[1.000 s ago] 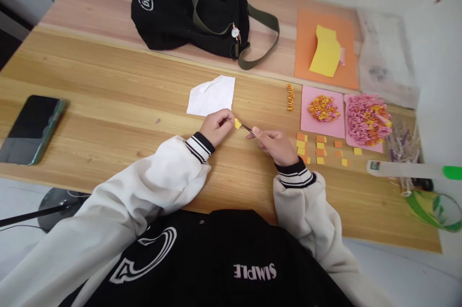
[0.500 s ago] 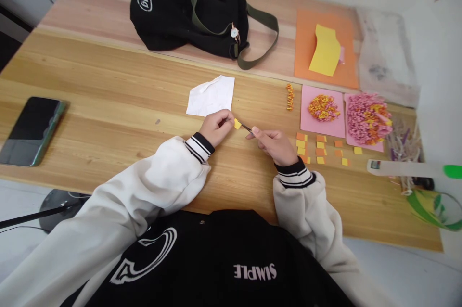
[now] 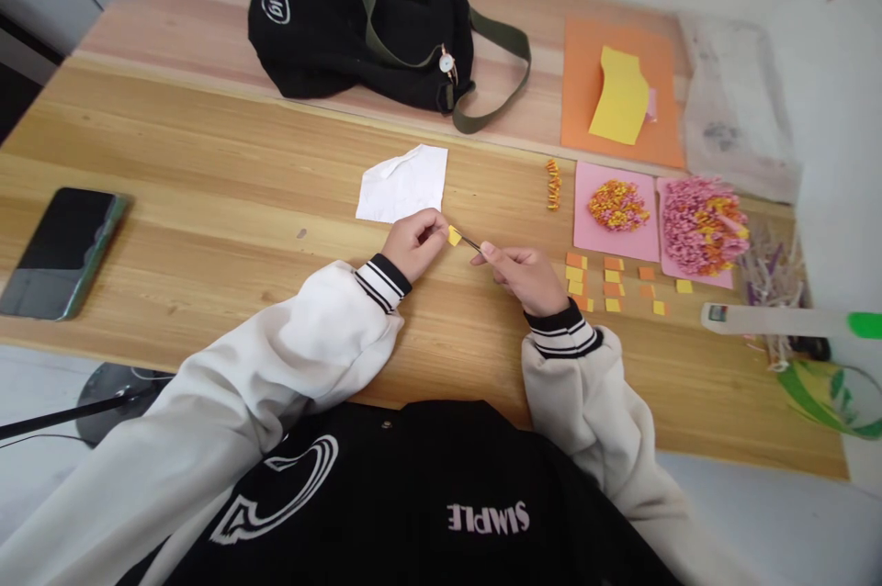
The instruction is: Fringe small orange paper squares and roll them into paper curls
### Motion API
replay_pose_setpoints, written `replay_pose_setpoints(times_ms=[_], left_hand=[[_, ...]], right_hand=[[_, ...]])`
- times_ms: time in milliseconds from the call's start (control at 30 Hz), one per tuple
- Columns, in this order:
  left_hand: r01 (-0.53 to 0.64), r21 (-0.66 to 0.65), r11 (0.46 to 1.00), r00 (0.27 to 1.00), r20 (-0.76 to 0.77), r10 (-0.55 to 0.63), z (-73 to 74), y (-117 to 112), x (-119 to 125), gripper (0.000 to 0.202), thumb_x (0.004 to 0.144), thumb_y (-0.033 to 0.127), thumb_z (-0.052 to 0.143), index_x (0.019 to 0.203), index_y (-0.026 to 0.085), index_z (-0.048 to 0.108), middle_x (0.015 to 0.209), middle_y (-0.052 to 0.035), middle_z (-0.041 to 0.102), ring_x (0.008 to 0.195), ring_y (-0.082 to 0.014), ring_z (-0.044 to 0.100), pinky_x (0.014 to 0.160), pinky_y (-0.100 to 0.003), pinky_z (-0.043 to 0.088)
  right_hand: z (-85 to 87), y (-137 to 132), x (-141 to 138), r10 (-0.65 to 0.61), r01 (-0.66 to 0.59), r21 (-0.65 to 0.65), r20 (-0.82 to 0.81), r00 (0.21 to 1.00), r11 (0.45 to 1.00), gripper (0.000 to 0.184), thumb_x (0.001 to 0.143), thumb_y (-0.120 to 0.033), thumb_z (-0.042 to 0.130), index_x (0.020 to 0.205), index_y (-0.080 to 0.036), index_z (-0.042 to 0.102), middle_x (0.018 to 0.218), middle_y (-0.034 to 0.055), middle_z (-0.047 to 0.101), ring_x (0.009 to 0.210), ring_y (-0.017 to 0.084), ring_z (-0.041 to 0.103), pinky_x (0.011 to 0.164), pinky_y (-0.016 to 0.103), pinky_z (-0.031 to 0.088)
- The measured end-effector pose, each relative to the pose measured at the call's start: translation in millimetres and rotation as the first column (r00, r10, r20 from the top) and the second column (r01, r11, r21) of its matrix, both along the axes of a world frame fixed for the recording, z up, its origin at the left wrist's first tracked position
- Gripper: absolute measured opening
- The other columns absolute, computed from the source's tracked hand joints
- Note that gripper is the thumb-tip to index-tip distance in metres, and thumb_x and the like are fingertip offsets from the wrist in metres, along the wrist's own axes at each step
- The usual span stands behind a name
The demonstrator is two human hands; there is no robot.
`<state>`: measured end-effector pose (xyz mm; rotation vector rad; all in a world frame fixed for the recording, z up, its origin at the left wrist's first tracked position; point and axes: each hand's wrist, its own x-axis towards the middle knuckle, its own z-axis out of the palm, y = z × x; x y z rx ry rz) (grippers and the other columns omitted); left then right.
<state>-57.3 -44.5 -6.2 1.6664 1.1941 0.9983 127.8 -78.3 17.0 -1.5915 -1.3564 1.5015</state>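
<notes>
Between the thumb and fingers of my left hand point(image 3: 417, 243), a small yellow paper piece point(image 3: 454, 236) is pinched by its edge. My right hand point(image 3: 527, 276) is closed around dark, thin tweezers point(image 3: 471, 243), whose tips touch the yellow piece. Just beyond my left hand lies a creased white paper point(image 3: 403, 184). To the right of my right hand, small orange and yellow paper pieces point(image 3: 613, 278) lie in rows on the wooden table.
Small rolled yellow-orange pieces point(image 3: 553, 185) stand in a line. Pink sheets point(image 3: 585, 232) hold heaps of folded paper pieces point(image 3: 703, 228). A black bag point(image 3: 344, 26) lies at the back, a phone point(image 3: 59, 251) at left, a yellow sheet point(image 3: 620, 96) on orange paper, green tape point(image 3: 803, 398) at right.
The yellow paper piece has tilted slightly between the fingers and the tweezers. Both hands stay in almost the same place.
</notes>
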Motion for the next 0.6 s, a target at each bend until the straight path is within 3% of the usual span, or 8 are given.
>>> replay_pose_setpoints(times_ms=[600], left_hand=[[-0.012, -0.005, 1.000, 0.996, 0.092, 0.013, -1.1, 1.1, -0.3, 0.011, 0.076, 0.019, 0.047, 0.066, 0.018, 0.048, 0.057, 0.0032, 0.048, 0.054, -0.0099, 0.044, 0.056, -0.024, 0.039]], right_hand=[[-1.6, -0.2, 0.5, -0.019, 0.019, -0.011, -0.016, 1.000, 1.000, 0.059, 0.069, -0.068, 0.056, 0.076, -0.012, 0.071, 0.048, -0.0068, 0.023, 0.045, 0.005, 0.019, 0.046, 0.025, 0.015]])
